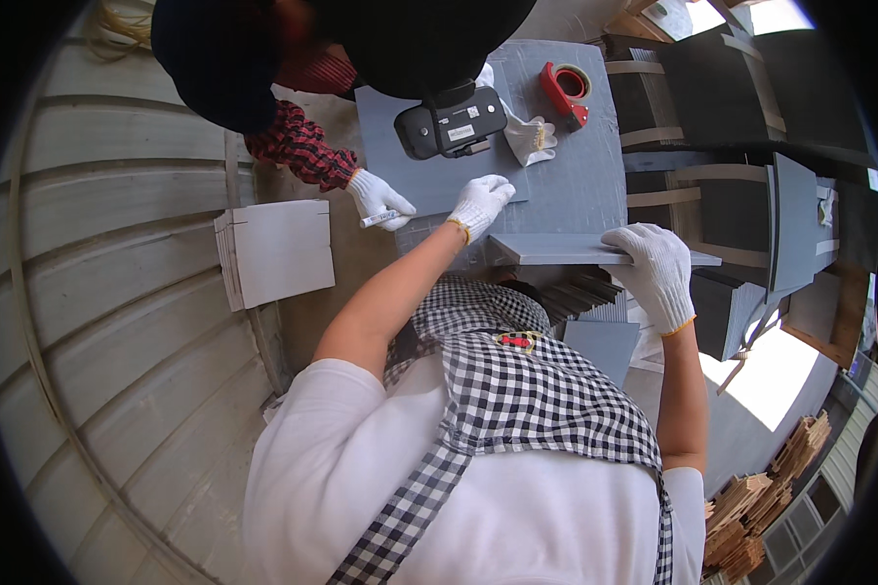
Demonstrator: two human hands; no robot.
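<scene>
My right hand, in a white knitted glove, grips the right part of a flat grey panel. That panel is tilted at the near edge of the table, its thumb side partly hidden. My left hand, gloved too, is over another grey panel lying on the table. Its fingers are curled together, and whatever is in them is hidden. To its left, a co-worker's gloved hand holds a white marker pen.
A red tape dispenser and a loose white glove lie on the grey table. The co-worker's head, with a black device, covers the far side. White boards stand left; strapped dark panel stacks stand right.
</scene>
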